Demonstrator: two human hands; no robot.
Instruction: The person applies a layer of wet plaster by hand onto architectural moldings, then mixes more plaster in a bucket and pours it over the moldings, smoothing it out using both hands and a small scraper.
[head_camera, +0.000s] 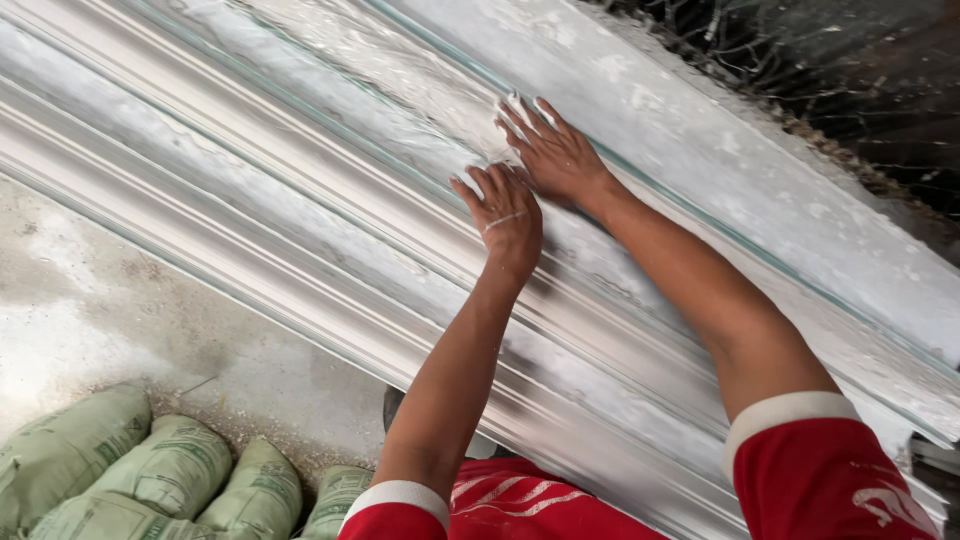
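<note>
A long white plaster moulding (300, 200) with ridged profile runs diagonally from the upper left to the lower right. My left hand (505, 215) presses flat on its wet, whitish surface, fingers together and smeared with plaster. My right hand (550, 150) lies just above and to the right of it, fingers spread, palm down on the same glossy wet strip (400, 70). Both hands hold nothing. My red sleeves with white cuffs show at the bottom.
Several green-grey sacks (150, 475) are stacked on the concrete floor (120, 310) at the lower left. A flat white board (720, 150) borders the moulding on the upper right, with dark fibrous debris (850, 70) beyond it.
</note>
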